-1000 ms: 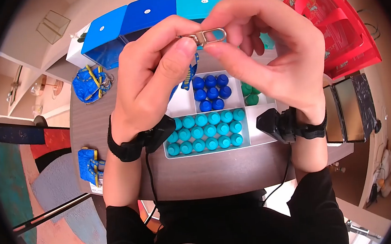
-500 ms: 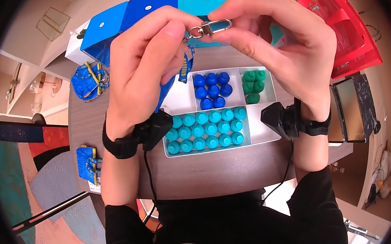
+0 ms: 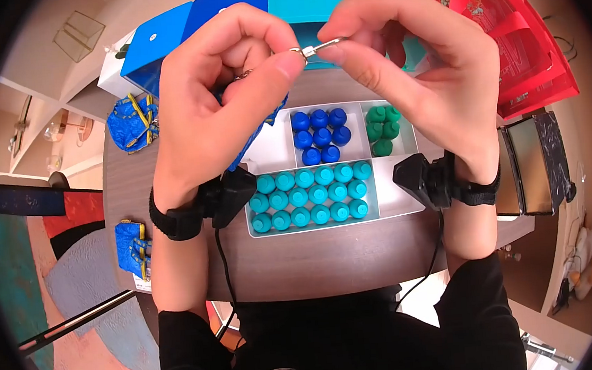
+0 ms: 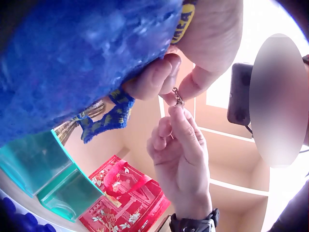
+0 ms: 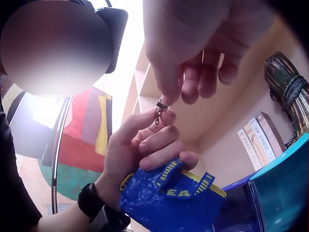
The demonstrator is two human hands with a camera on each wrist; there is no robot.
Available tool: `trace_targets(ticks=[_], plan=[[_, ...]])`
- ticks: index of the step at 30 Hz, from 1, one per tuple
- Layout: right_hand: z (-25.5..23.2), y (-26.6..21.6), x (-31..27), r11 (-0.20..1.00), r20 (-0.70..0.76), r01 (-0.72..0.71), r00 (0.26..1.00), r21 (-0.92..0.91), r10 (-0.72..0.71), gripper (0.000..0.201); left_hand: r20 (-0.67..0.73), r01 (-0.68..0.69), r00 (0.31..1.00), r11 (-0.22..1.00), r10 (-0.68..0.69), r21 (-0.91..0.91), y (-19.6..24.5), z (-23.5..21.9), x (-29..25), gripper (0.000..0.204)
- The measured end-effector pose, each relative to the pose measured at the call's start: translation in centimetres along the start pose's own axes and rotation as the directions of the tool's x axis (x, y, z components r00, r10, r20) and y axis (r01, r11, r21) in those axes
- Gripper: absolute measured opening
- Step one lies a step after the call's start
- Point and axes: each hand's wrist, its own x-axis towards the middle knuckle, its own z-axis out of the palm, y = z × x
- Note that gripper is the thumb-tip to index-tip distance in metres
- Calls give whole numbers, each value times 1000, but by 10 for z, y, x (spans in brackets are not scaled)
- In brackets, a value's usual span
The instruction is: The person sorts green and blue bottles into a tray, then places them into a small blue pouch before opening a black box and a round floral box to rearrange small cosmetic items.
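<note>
Brown table (image 3: 302, 264) below the fingers, compartment tray (image 3: 397, 191) on it. Left hand (image 3: 223, 100) pinches metal clasp (image 3: 309, 51) at ring end, right hand (image 3: 433, 70) at loop end, probably steadying it between fingertips. Blue bag (image 5: 166, 205) against left's lower fingers, likely tucked there to free thumb and forefinger.

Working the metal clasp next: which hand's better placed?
Right, probably. The right hand pinches the outer end of the metal clasp and appears to hold nothing else. The left hand pinches the ring end, with the blue bag crowding its fingers.
</note>
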Motion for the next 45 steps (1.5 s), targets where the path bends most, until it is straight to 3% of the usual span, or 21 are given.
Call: trace_targets(ticks=[4,6,13,15,19,21,22,24,25,27,29,30,32,36,38,40,42,43,45], plan=[[0,-2,-1,1000,15,-20,1000,-13,20,13,-13,-85,996,996,86,39,-6,-1,1,12],[-3,-1,-1,997,113,-70,991,10,69,8,9,-114,993,990,114,82,-7,-2,1,14],[-3,5,0,994,71,-109,992,12,108,9,30,-142,990,987,140,72,-11,-2,4,19],[-6,3,3,992,64,-71,996,101,65,9,102,42,994,999,-40,-16,-12,-2,4,30],[-6,-5,7,1000,35,-18,999,3,17,8,265,118,961,982,-75,-148,-27,-8,5,37],[-4,-4,5,947,52,-266,964,179,261,8,247,105,966,986,-71,-130,-27,-6,4,40],[-5,-2,4,946,53,-270,963,179,265,8,230,99,971,988,-70,-117,-28,-3,3,43],[-7,4,5,998,14,-49,999,43,48,8,210,93,975,990,-69,-105,-29,-2,2,47],[-4,9,5,998,13,-44,999,43,43,8,228,94,970,995,-84,-35,-29,-3,3,56],[5,18,1,959,-99,-2,995,284,31,7,247,93,964,995,-99,37,-31,-7,7,64],[4,19,0,933,-69,-49,995,357,78,7,271,220,941,975,-202,-40,-33,-8,9,72],[4,19,0,900,-36,-90,993,427,116,8,271,221,941,975,-202,-41,-35,-6,8,72],[1,1,2,900,-6,-156,985,408,173,9,244,152,962,982,-122,-110,-39,-3,4,68],[1,-7,2,858,83,-279,959,430,270,11,198,30,980,999,-23,-32,-43,4,2,77],[4,-3,1,875,64,-257,965,411,253,11,261,11,965,996,-34,89,-46,2,4,81],[5,5,0,850,14,-201,975,488,222,12,232,-61,972,989,29,131,-42,1,3,79],[4,7,0,820,-7,-191,973,539,230,12,234,170,952,976,-198,134,-30,-3,5,75],[4,8,1,790,-30,-172,972,589,234,12,235,97,966,994,-107,55,-36,-3,5,70],[-2,3,2,846,-44,-163,976,507,214,10,220,95,970,995,-102,41,-34,-7,6,67]])
